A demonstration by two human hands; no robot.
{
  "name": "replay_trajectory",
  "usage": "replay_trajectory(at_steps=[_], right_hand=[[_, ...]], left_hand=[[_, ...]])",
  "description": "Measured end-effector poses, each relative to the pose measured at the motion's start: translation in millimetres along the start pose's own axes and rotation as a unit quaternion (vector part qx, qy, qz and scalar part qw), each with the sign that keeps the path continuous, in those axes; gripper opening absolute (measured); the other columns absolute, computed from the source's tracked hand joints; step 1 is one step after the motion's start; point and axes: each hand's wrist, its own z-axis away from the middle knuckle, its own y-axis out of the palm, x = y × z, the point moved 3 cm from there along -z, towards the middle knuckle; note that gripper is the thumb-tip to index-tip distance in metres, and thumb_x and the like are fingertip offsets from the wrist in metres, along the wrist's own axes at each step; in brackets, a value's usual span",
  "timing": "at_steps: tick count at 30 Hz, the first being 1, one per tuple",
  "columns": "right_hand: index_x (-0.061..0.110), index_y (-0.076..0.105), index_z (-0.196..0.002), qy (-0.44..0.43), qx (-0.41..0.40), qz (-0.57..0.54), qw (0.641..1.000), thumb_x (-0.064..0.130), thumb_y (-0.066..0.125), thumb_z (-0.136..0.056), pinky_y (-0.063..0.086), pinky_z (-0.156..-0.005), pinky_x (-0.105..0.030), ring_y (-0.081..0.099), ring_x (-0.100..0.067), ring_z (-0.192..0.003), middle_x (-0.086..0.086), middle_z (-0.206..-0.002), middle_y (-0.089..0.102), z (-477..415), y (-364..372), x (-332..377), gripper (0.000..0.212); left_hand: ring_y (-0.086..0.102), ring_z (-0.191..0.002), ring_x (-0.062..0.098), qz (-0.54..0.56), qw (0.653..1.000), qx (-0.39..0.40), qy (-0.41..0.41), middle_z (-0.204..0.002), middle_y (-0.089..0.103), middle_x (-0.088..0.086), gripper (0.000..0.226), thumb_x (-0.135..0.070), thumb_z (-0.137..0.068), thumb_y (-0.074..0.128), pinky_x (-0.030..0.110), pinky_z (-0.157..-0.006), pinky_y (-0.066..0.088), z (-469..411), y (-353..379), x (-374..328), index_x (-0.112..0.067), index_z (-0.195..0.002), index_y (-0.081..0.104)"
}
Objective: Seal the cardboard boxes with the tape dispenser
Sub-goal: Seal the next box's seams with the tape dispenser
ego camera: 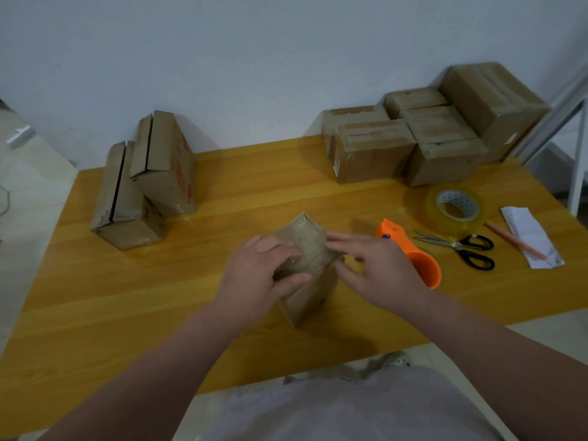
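A small cardboard box [308, 249] stands upright in the middle of the yellow table [254, 186], its top covered with clear tape. My left hand [257, 275] grips its left side, thumb and fingers pressed on the top. My right hand [378, 272] rests on the box's right top edge with fingers spread flat. The orange tape dispenser [416, 253] lies on the table just behind my right hand, untouched. Two boxes [143, 183] with open seams lean together at the back left.
A stack of several taped boxes [429, 135] fills the back right. A roll of clear tape [455, 205], black-handled scissors [464, 246], a pencil [512, 240] and a folded paper [531, 237] lie at the right. A white metal frame [569, 122] stands beyond the right edge.
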Motion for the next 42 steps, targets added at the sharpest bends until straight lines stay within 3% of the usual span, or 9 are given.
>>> replay_trajectory(at_steps=[2, 6, 12, 16, 22, 27, 33, 37, 42], right_hand=[[0.023, 0.065, -0.125, 0.105, -0.04, -0.07, 0.991, 0.027, 0.065, -0.09, 0.054, -0.082, -0.037, 0.064, -0.009, -0.079, 0.005, -0.115, 0.069, -6.9, -4.4, -3.4, 0.035], [0.021, 0.065, -0.122, 0.259, 0.032, -0.16, 0.952, 0.043, 0.056, -0.093, 0.058, -0.067, -0.035, 0.067, -0.02, -0.075, 0.002, -0.101, 0.067, -10.1, 10.8, -3.6, 0.037], [0.017, 0.069, -0.104, 0.339, 0.016, -0.322, 0.884, 0.036, 0.063, -0.091, 0.06, -0.076, -0.038, 0.07, -0.021, -0.082, -0.002, -0.097, 0.069, -7.6, 23.8, 1.3, 0.024], [0.014, 0.064, -0.113, 0.386, 0.027, -0.389, 0.836, 0.036, 0.067, -0.089, 0.059, -0.074, -0.03, 0.067, -0.022, -0.092, -0.003, -0.109, 0.064, -4.5, 25.6, 3.9, 0.033], [0.02, 0.052, -0.11, 0.472, 0.056, -0.501, 0.723, 0.043, 0.058, -0.094, 0.055, -0.089, -0.043, 0.061, -0.032, -0.1, 0.0, -0.095, 0.052, -7.9, 30.3, 14.7, 0.029], [0.029, 0.058, -0.095, 0.412, -0.021, -0.515, 0.752, 0.044, 0.053, -0.095, 0.054, -0.084, -0.037, 0.06, -0.024, -0.107, 0.01, -0.098, 0.058, -32.0, 16.3, 19.8, 0.016], [0.027, 0.046, -0.133, 0.358, -0.037, -0.44, 0.823, 0.046, 0.068, -0.084, 0.044, -0.102, -0.049, 0.052, -0.02, -0.118, 0.003, -0.133, 0.051, -48.6, 17.7, 17.7, 0.057], [0.023, 0.009, -0.154, 0.341, 0.036, -0.205, 0.917, 0.06, 0.076, -0.068, 0.03, -0.114, -0.046, 0.023, -0.027, -0.142, -0.003, -0.155, 0.016, -61.5, 18.4, 14.1, 0.116], [0.027, 0.001, -0.153, 0.299, 0.07, -0.036, 0.951, 0.054, 0.082, -0.062, 0.038, -0.101, -0.039, 0.032, -0.029, -0.131, -0.007, -0.136, 0.023, -84.2, 17.5, 1.0, 0.125]], left_hand=[[0.054, -0.076, 0.011, 0.048, 0.998, -0.005, -0.035, -0.081, 0.063, -0.007, 0.039, -0.05, -0.087, 0.053, 0.021, -0.07, 0.036, -14.0, -9.0, -4.1, -0.016, -0.088, 0.072], [0.048, -0.07, 0.01, 0.082, 0.974, 0.011, -0.212, -0.072, 0.051, -0.01, 0.016, -0.036, -0.087, 0.067, 0.02, -0.057, 0.03, -51.9, -9.7, 3.9, -0.021, -0.085, 0.061], [0.051, -0.096, 0.017, 0.209, 0.891, 0.14, -0.378, -0.107, 0.057, 0.0, 0.031, -0.046, -0.085, 0.067, 0.031, -0.078, 0.039, -80.1, 9.9, 21.4, -0.019, -0.1, 0.067], [0.055, -0.097, 0.019, 0.244, 0.868, 0.165, -0.401, -0.111, 0.06, 0.002, 0.031, -0.049, -0.082, 0.069, 0.034, -0.08, 0.043, -76.5, 9.3, 28.5, -0.021, -0.097, 0.069], [0.059, -0.102, 0.026, 0.24, 0.822, 0.227, -0.465, -0.11, 0.061, 0.004, 0.053, -0.063, -0.087, 0.053, 0.041, -0.093, 0.048, -70.7, 3.5, 24.9, -0.018, -0.114, 0.065], [0.057, -0.075, 0.017, 0.448, 0.709, 0.081, -0.539, -0.084, 0.062, -0.002, 0.02, -0.036, -0.087, 0.065, 0.028, -0.063, 0.047, -75.3, -9.3, 23.0, -0.017, -0.092, 0.066], [0.054, -0.096, 0.022, 0.569, 0.592, 0.008, -0.571, -0.094, 0.059, 0.003, 0.04, -0.043, -0.089, 0.06, 0.046, -0.075, 0.045, -68.9, -6.3, 33.4, -0.01, -0.111, 0.063], [0.055, -0.1, 0.024, 0.597, 0.564, 0.011, -0.571, -0.101, 0.059, 0.006, 0.046, -0.049, -0.095, 0.047, 0.053, -0.081, 0.042, -65.4, 5.8, 32.0, -0.009, -0.11, 0.063], [0.052, -0.111, 0.028, 0.592, 0.587, 0.046, -0.551, -0.118, 0.054, 0.007, 0.057, -0.055, -0.095, 0.044, 0.056, -0.092, 0.04, -73.9, 20.4, 32.1, -0.005, -0.12, 0.057]])
